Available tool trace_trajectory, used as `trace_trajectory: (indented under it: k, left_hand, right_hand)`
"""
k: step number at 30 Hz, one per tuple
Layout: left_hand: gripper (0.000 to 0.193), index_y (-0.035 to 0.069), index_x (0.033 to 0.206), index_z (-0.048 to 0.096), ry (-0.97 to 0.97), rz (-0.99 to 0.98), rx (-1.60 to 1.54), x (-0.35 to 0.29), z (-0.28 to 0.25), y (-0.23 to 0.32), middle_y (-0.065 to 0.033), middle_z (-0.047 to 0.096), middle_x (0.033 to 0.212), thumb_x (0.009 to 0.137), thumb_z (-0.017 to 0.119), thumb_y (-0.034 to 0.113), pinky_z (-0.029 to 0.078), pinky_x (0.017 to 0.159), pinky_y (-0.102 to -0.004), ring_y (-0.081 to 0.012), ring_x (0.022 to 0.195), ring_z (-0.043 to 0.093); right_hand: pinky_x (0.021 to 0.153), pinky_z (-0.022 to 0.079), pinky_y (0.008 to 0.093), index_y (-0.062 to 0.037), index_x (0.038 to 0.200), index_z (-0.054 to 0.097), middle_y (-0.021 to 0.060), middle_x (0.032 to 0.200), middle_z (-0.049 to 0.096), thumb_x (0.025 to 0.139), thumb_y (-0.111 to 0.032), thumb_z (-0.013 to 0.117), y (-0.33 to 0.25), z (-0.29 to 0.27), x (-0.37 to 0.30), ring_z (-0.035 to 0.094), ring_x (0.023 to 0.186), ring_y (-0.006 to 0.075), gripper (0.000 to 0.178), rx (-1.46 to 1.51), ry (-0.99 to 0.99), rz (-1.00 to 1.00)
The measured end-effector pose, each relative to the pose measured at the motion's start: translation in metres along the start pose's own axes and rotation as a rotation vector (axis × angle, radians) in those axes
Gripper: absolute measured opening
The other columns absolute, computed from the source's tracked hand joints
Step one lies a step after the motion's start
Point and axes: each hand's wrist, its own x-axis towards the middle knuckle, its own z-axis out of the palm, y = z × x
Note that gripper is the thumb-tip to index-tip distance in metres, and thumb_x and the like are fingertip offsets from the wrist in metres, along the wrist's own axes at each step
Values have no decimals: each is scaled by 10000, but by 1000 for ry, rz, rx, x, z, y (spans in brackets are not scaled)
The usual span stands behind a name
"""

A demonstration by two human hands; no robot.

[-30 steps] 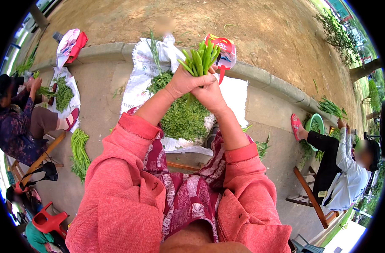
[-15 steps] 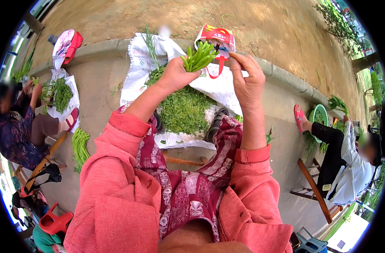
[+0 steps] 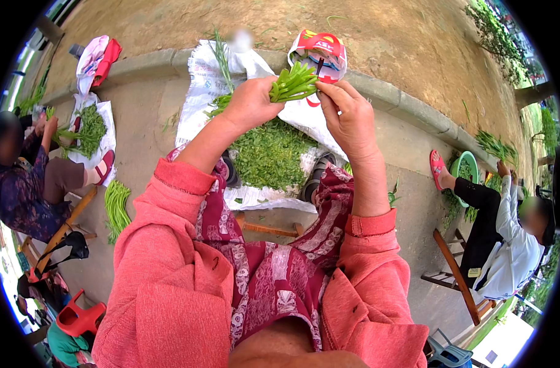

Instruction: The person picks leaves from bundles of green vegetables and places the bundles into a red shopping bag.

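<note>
My left hand (image 3: 253, 101) is wrapped round a bunch of bright green stems (image 3: 294, 83), whose cut-looking ends fan out to the right. At those ends, the thumb and forefinger of my right hand (image 3: 348, 116) pinch together on a stem tip. The pinched part is too small to see well. Below the hands, a heap of loose green leaves (image 3: 274, 156) lies on a white woven sack (image 3: 197, 116) spread between my feet. More long leafy stalks (image 3: 220, 64) rest on the sack's far left part, partly behind my left hand.
A red and white bag (image 3: 320, 46) stands by the stone curb (image 3: 402, 98). Left of me lies a pile of green stems (image 3: 116, 208). One person (image 3: 22, 190) sits at left with greens; another (image 3: 513, 233) sits at right beside a green basin (image 3: 464, 172).
My right hand has moved left and in to the stem ends, where before it was apart from them. My left hand has shifted slightly, still gripping the bunch.
</note>
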Motion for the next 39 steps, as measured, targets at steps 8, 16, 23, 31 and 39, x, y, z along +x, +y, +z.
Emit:
trace_trajectory:
  k: [8, 16, 23, 31, 39]
  left_hand:
    - [206, 67, 849, 597, -78, -4, 170, -1, -8, -9, -174, 614, 766, 682, 618, 184, 457, 656, -449, -364, 756, 589]
    - [178, 53, 794, 595, -107, -6, 295, -3, -10, -12, -176, 612, 748, 687, 614, 194, 460, 653, -453, -366, 745, 594]
    - [195, 51, 789, 596, -131, -26, 360, -2, -8, -13, -178, 610, 732, 683, 629, 211, 454, 622, -446, -368, 720, 587]
    - [245, 43, 836, 610, -182, -102, 156, 0, -12, 0, -184, 612, 730, 670, 640, 221, 459, 625, -395, -350, 703, 598]
    - [251, 56, 857, 623, -226, -119, 106, 7, -5, 1, -204, 618, 783, 641, 589, 180, 469, 692, -427, -372, 768, 595]
  right_hand:
    - [598, 478, 386, -50, 876, 616, 112, 772, 578, 787, -89, 576, 1, 8, -4, 584, 680, 305, 105, -43, -139, 58]
    - [598, 478, 405, -32, 775, 608, 128, 743, 588, 750, -116, 572, 4, 17, -6, 586, 671, 321, 94, -82, -198, 106]
    - [559, 473, 411, -29, 654, 550, 126, 700, 583, 709, -146, 590, 6, 27, -6, 579, 619, 322, 136, -177, -189, 145]
    - [525, 462, 365, -59, 655, 564, 90, 633, 577, 677, -119, 633, 10, 32, -4, 575, 573, 269, 94, -32, 22, 243]
    - [514, 458, 355, -70, 635, 547, 75, 613, 566, 664, -89, 630, 11, 28, -5, 570, 554, 246, 89, -104, 124, 192]
